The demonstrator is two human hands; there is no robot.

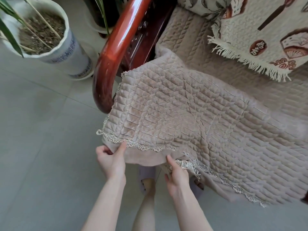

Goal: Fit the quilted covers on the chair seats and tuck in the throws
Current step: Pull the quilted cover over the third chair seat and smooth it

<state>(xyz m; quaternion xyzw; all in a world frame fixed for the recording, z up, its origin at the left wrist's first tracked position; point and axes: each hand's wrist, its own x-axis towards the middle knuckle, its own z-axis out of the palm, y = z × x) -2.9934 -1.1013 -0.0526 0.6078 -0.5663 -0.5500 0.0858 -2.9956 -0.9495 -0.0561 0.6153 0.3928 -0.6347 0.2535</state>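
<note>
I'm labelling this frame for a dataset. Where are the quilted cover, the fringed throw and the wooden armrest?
quilted cover [175, 110], head view, middle of its ribbed top face.
fringed throw [260, 35], head view, patterned cloth above the fringe.
wooden armrest [115, 52], head view, glossy curved top.

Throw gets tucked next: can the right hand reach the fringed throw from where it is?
Probably not yet: the right hand grips the lace edge of the quilted cover, and the fringed throw lies well beyond that cover, towards the back. Nothing stands between them, though.
</note>
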